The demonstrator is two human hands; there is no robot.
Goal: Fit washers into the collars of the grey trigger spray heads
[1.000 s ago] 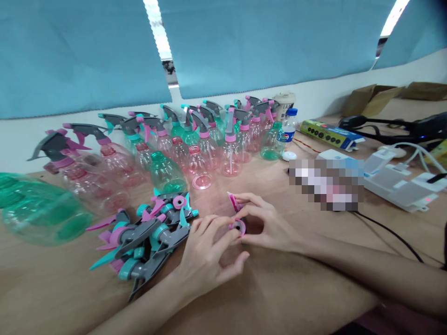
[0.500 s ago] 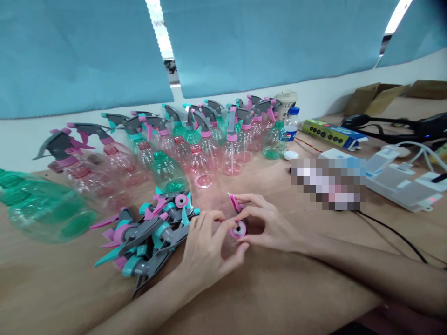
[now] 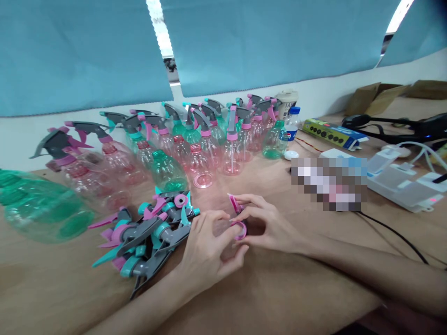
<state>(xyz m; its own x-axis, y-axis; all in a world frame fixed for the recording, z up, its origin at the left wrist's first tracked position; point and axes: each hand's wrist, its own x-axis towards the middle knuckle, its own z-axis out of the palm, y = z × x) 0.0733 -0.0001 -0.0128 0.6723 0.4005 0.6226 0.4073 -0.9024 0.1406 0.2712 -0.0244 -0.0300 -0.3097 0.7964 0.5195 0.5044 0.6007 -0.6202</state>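
Both the left hand [image 3: 206, 246] and the right hand [image 3: 270, 228] are bare, with long, slim fingers [image 3: 250, 201] and narrow wrists. The left forearm [image 3: 150, 298] and the right forearm [image 3: 366, 267] are likewise uncovered, slender and smooth in outline, each widening gently towards the picture's edge (a dim maroon patch [image 3: 382, 321] shows at lower right, too dark to identify as clothing).
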